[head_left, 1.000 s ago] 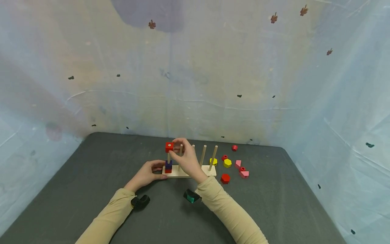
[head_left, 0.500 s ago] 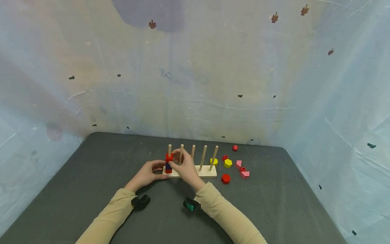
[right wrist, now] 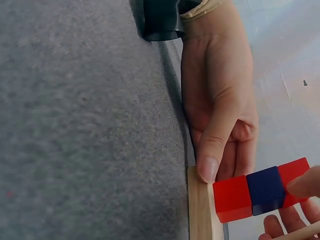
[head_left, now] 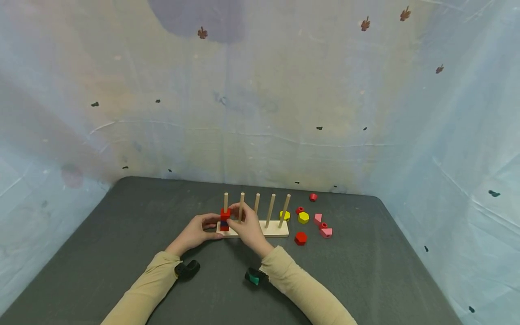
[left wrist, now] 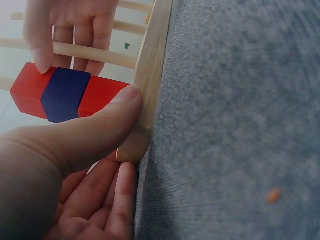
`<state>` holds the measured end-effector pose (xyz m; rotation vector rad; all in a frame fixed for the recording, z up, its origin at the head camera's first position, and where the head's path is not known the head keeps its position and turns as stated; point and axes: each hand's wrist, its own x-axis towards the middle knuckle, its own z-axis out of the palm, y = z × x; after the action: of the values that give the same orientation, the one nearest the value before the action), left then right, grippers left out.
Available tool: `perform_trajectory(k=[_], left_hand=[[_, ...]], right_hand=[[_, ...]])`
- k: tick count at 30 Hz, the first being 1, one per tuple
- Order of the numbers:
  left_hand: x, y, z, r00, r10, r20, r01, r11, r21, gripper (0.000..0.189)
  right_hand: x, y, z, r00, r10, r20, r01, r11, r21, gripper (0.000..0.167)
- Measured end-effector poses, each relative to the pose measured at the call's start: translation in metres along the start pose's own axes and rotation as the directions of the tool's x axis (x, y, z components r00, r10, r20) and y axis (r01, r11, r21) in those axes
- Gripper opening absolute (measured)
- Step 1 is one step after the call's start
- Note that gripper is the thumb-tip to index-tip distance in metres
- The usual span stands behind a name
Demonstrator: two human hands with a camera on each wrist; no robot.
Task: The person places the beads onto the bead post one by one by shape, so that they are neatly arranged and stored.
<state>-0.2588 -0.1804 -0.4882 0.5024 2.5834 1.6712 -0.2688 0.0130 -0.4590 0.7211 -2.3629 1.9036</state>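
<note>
My left hand (head_left: 195, 232) grips the left end of a wooden peg stand (head_left: 277, 230). Its thumb presses the base beside the lowest block and its fingers lie around the end. On the leftmost peg, a dark blue block (left wrist: 66, 95) sits between a lower red block (left wrist: 100, 95) and a top red block (head_left: 225, 214). All three are stacked face to face, with the bare peg tip above. My right hand (head_left: 248, 229) pinches the top red block, its thumb on the near side. Its fingers reach behind, partly hidden by the stack and the second peg.
Right of the stand lie yellow hexagonal blocks (head_left: 303, 217), a red hexagonal block (head_left: 300, 238), pink blocks (head_left: 326, 233) and small red cylinders (head_left: 313, 197). Several upright pegs (head_left: 271, 210) rise from the base. A dark grey table (head_left: 378, 262) meets a hanging sheet behind.
My right hand has brought the red block down the leftmost peg, from its tip onto the dark blue block. My left hand has stayed on the stand's end.
</note>
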Motion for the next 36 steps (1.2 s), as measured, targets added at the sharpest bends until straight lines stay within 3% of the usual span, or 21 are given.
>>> perform_trajectory(k=[3,5,9,12,18,26,36], left_hand=[[-0.005,0.016,-0.002,1.000,-0.001,0.007,0.001,1.000,0.009,0.051],[-0.006,0.019,-0.002,1.000,0.001,0.011,-0.001,1.000,0.015,0.050],[0.000,-0.002,0.000,1.000,0.016,0.004,-0.016,1.000,0.019,0.052],[0.004,-0.017,0.000,1.000,0.014,-0.004,-0.014,1.000,0.025,0.055],[0.005,-0.017,0.000,1.000,-0.013,-0.010,0.014,0.998,0.056,0.058],[0.004,-0.013,0.002,0.999,-0.033,-0.015,0.034,0.992,0.118,0.057],[0.010,-0.006,-0.002,1.000,-0.012,0.020,0.008,0.982,0.187,0.058]], right_hand=[[-0.005,-0.003,-0.002,1.000,0.018,0.001,-0.018,1.000,0.002,0.031],[-0.010,-0.011,-0.005,1.000,0.018,0.010,-0.018,1.000,0.000,0.035],[-0.020,-0.014,-0.011,0.999,-0.012,0.043,0.014,1.000,-0.027,0.046],[-0.027,-0.005,-0.015,0.998,-0.010,0.062,0.016,0.996,-0.089,0.055],[-0.047,-0.015,-0.030,0.997,-0.003,0.074,0.013,0.989,-0.146,0.064],[-0.071,-0.053,-0.073,0.999,0.016,0.034,-0.014,0.999,-0.047,0.054],[-0.073,-0.046,-0.131,0.993,0.048,-0.104,-0.059,0.992,-0.114,0.046]])
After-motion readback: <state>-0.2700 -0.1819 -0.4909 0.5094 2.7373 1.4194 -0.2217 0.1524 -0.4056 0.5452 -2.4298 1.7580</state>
